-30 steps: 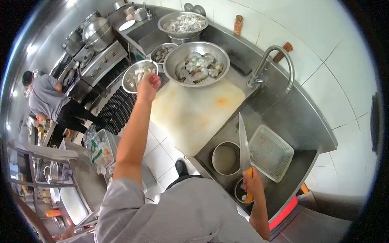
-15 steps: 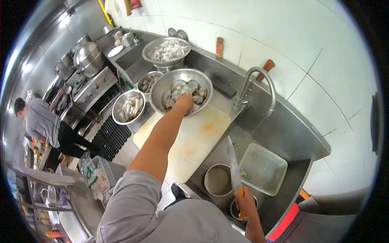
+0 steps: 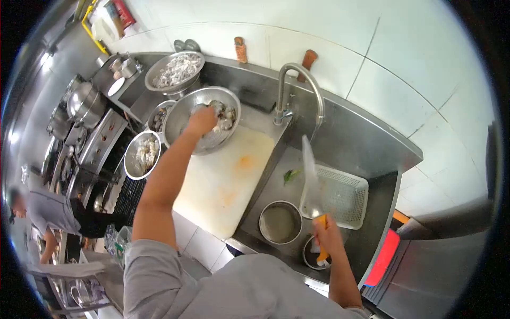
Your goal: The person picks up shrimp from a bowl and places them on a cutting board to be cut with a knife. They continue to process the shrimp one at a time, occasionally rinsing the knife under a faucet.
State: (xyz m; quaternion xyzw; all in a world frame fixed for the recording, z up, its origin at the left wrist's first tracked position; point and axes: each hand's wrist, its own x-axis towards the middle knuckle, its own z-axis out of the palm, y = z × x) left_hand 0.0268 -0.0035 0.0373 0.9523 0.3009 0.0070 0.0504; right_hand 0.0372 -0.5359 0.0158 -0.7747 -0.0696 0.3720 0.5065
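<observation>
My left hand (image 3: 204,119) reaches into a large steel colander bowl (image 3: 175,127) and touches the shrimp (image 3: 227,114) in it. The fingers are turned away, so their grip is hidden. Below the bowl lies a white cutting board (image 3: 218,186) with orange stains. Over the sink, my right hand (image 3: 328,236) is closed around the yellow handle of a knife (image 3: 312,178). Its broad blade points up and away, slightly blurred. To the left of the bowl, a white colander (image 3: 129,159) holds pale peeled shrimp (image 3: 146,152).
In the sink (image 3: 271,183) are a white plastic basket (image 3: 362,204), a round pot (image 3: 262,226) and a smaller container (image 3: 308,260). A curved faucet (image 3: 281,90) rises behind. Another bowl (image 3: 151,80) of pale seafood strips stands farther back. A co-worker (image 3: 53,212) bends at far left.
The view has swung, so the bowls and sink appear farther left. My left hand has shifted leftward among the shrimp. The knife stays in my right hand, still above the sink.
</observation>
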